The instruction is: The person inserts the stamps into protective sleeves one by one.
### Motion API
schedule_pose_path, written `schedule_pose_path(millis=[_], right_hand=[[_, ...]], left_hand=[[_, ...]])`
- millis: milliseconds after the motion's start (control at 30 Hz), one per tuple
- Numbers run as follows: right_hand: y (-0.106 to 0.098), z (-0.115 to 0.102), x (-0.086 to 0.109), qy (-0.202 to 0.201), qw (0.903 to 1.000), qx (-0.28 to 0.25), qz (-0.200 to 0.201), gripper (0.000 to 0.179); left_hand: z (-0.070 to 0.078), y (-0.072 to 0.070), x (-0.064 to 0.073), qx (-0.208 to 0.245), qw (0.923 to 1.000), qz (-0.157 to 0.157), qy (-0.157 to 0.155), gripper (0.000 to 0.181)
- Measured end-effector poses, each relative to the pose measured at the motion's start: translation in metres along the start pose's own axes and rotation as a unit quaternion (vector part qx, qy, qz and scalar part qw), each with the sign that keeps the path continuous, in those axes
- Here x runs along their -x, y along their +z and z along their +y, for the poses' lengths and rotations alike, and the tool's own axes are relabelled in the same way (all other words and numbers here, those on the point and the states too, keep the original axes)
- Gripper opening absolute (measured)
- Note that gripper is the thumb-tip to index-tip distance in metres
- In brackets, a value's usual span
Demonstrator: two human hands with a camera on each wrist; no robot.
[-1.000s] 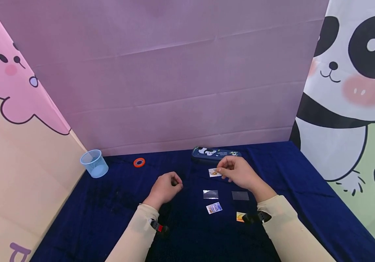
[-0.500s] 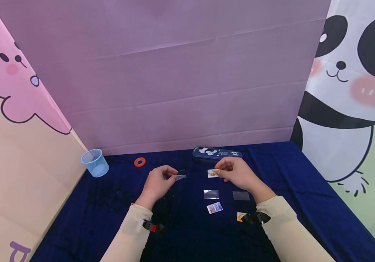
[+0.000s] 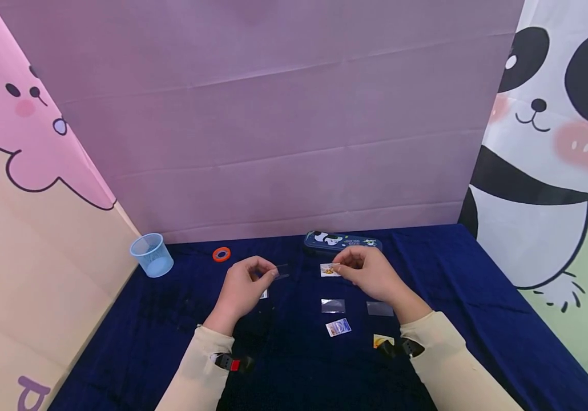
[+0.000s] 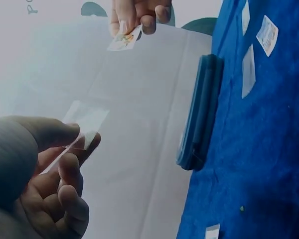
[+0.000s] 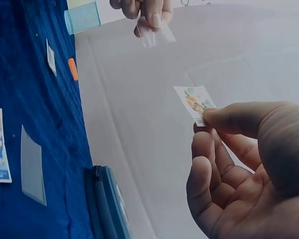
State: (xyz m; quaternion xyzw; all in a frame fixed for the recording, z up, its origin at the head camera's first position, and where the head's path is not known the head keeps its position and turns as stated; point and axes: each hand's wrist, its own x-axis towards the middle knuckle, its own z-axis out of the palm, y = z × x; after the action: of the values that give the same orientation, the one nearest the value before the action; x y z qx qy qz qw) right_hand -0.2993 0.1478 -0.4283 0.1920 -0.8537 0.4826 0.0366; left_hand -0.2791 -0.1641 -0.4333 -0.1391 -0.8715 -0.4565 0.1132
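Observation:
My left hand (image 3: 242,288) pinches a small clear plastic sleeve (image 4: 86,122) between thumb and fingers, above the cloth. Its two layers look slightly spread at the edge facing right. A small white stamp with an orange and green picture (image 5: 193,102) is pinched at one end by my right hand (image 3: 371,274). The stamp and sleeve face each other, apart, with a gap between them. Below lie a clear sleeve (image 3: 333,306) and a second sleeve (image 3: 379,309). A blue-purple stamp (image 3: 338,327) and a yellow stamp (image 3: 382,341) lie nearer to me, the yellow one partly covered by the right wrist camera.
A dark blue pencil case (image 3: 342,241) stands at the back, behind my right hand. An orange tape roll (image 3: 221,254) and a light blue mesh cup (image 3: 152,255) are at the back left. Another pale stamp-sized piece (image 3: 265,294) lies beside my left hand, partly hidden.
My left hand has moved left and a little up, and the sleeve in it has come into sight, its edge parting. My right hand has shifted slightly left with the stamp.

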Motion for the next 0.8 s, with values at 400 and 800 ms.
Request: schedule_pose_path(millis=[400, 800], right_hand=[[0.007, -0.021, 0.005, -0.021, 0.9994, -0.003, 0.027, 0.006], [0.010, -0.030, 0.009, -0.034, 0.9985, -0.024, 0.035, 0.010]], left_hand=[[0.015, 0.000, 0.006, 0.048, 0.9984, 0.018, 0.024, 0.007], [0.022, -0.003, 0.007, 0.053, 0.9981, 0.019, 0.025, 0.005]])
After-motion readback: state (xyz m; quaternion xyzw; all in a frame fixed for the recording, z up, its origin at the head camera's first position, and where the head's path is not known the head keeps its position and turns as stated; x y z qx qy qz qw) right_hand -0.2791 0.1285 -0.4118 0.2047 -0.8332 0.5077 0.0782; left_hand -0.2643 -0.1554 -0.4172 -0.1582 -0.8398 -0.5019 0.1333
